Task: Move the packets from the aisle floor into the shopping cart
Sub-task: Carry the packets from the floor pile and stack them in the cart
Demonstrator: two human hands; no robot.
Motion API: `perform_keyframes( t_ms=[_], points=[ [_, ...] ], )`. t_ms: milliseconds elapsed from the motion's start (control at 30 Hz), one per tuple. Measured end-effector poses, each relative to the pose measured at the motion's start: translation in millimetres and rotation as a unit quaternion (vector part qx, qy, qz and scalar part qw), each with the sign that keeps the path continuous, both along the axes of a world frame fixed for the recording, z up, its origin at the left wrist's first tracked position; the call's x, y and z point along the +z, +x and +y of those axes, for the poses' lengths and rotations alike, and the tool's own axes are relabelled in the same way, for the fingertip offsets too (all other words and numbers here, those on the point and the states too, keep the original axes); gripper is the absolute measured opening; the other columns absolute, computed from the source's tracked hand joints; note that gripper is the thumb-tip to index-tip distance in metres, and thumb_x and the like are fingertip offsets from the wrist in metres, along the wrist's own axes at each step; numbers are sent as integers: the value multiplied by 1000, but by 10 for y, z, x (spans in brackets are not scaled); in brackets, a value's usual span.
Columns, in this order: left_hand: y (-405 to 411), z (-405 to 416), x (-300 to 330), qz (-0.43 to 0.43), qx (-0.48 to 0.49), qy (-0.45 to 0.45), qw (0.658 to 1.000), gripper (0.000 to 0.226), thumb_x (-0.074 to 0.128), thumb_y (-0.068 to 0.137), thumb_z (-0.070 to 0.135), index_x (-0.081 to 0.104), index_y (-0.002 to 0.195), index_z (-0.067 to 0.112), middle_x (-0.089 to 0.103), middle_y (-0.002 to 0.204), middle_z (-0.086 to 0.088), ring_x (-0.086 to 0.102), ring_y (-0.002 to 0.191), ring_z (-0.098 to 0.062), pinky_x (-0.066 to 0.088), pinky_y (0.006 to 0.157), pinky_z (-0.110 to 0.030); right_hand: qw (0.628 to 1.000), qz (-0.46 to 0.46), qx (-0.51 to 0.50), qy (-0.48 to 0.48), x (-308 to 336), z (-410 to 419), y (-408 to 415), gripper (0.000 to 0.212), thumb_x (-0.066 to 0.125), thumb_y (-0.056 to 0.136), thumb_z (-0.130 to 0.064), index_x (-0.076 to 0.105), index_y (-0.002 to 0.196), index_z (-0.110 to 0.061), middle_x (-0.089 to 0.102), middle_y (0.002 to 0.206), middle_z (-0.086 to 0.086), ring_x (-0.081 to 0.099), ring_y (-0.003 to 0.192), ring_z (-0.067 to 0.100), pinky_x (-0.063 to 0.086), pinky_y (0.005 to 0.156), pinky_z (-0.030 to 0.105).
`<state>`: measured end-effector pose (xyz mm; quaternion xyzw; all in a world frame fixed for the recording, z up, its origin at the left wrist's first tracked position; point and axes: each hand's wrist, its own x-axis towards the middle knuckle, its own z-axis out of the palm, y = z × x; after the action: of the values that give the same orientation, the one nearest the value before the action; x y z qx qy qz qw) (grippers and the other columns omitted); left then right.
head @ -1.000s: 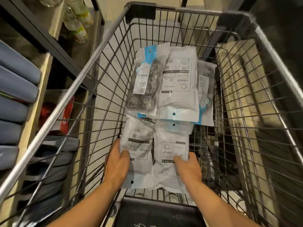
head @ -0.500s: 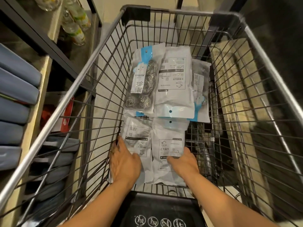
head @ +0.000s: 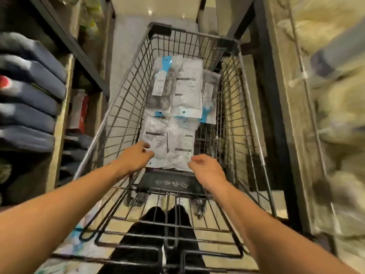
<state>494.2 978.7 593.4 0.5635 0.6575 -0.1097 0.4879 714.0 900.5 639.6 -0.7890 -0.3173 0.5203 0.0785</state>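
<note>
Several packets lie flat in the wire shopping cart (head: 126, 99). At the far end are a scourer packet (head: 161, 88), a white packet (head: 187, 89) and a third packet (head: 210, 95) by the right wall. Nearer me lie two white packets, the left one (head: 156, 139) and the right one (head: 181, 145). My left hand (head: 134, 158) hovers over the near corner of the left packet with fingers relaxed; contact is unclear. My right hand (head: 207, 169) is loosely curled just off the near edge of the right packet and holds nothing.
Shelves with stacked grey-blue cushions (head: 27, 95) stand on the left. A blurred shelf of pale goods (head: 335, 115) lines the right. The cart's folded black child seat (head: 171, 180) and rear frame are below my hands. My dark trouser legs (head: 164, 234) show under the cart.
Both hands have let go of the two near packets and drawn back toward me. The view has risen and pulled away, so the whole cart shows.
</note>
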Motion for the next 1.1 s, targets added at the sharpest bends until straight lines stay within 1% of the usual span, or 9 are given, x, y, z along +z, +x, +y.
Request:
perform_keyframes(
  t_ms=[100, 200, 367, 500, 567, 667, 767, 933, 1100],
  points=[
    [-29, -188, 560, -49, -26, 21, 998, 38, 57, 102, 36, 59, 137, 22, 65, 133, -2, 61, 121, -24, 45, 101, -33, 997, 31, 1, 66, 660, -327, -66, 26, 68, 97, -36, 71, 121, -28, 70, 116, -14, 65, 104, 2, 50, 96, 25],
    [-112, -511, 1104, -114, 4, 42, 993, 38, 59, 101, 35, 54, 138, 27, 70, 115, 0, 67, 107, -23, 50, 92, -36, 989, 69, -29, 127, 1280, -653, -35, 11, 71, 96, -28, 75, 106, -31, 74, 104, -15, 67, 97, -3, 51, 93, 21],
    [-469, -1139, 1854, -145, 71, 121, 980, 22, 62, 101, 35, 61, 121, 41, 72, 111, 5, 69, 103, -17, 50, 90, -31, 972, 86, -122, 183, 1924, -1115, -68, 13, 70, 97, -16, 75, 97, -28, 79, 93, -2, 75, 86, 11, 57, 80, 24],
    [-522, -1439, 2229, -137, 56, 173, 974, 20, 63, 100, 36, 63, 118, 43, 70, 108, 19, 65, 97, 7, 45, 81, -9, 962, 78, -150, 216, 2071, -1264, 174, 9, 69, 98, -16, 75, 98, -22, 79, 94, 5, 74, 80, 15, 55, 70, 20],
    [-503, -1587, 2309, -145, 79, 196, 967, 19, 64, 100, 33, 65, 116, 42, 71, 106, 20, 62, 95, 15, 44, 78, -7, 961, 77, -138, 225, 2142, -1273, 290, 8, 68, 99, -18, 75, 99, -22, 79, 93, 4, 74, 81, 15, 57, 74, 25],
    [-469, -1824, 2392, -141, 135, 216, 957, 19, 65, 100, 32, 68, 110, 46, 73, 104, 23, 64, 97, 13, 48, 87, -17, 964, 80, -100, 234, 2249, -1320, 397, 8, 69, 98, -22, 76, 99, -26, 80, 95, 1, 75, 85, 18, 59, 82, 34],
    [-380, -2065, 2441, -150, 193, 231, 942, 19, 66, 99, 32, 69, 110, 47, 72, 106, 28, 67, 98, 7, 53, 94, -32, 964, 101, -66, 239, 2308, -1375, 466, 7, 70, 97, -20, 76, 99, -23, 80, 94, 1, 75, 83, 15, 58, 80, 31],
    [-150, -2598, 2550, -119, 275, 263, 917, 19, 65, 98, 40, 64, 115, 47, 71, 106, 26, 66, 97, 6, 56, 87, -30, 960, 148, 5, 236, 2323, -1503, 599, 10, 68, 98, -19, 76, 100, -22, 79, 91, -3, 76, 84, 17, 60, 85, 40],
    [21, -3270, 2647, -120, 394, 266, 872, 17, 67, 99, 29, 70, 109, 42, 74, 107, 17, 70, 101, -6, 58, 91, -36, 954, 197, 56, 219, 2319, -1654, 682, 11, 66, 98, -12, 76, 101, -14, 81, 92, 4, 74, 75, 19, 57, 80, 41]
  ],
)
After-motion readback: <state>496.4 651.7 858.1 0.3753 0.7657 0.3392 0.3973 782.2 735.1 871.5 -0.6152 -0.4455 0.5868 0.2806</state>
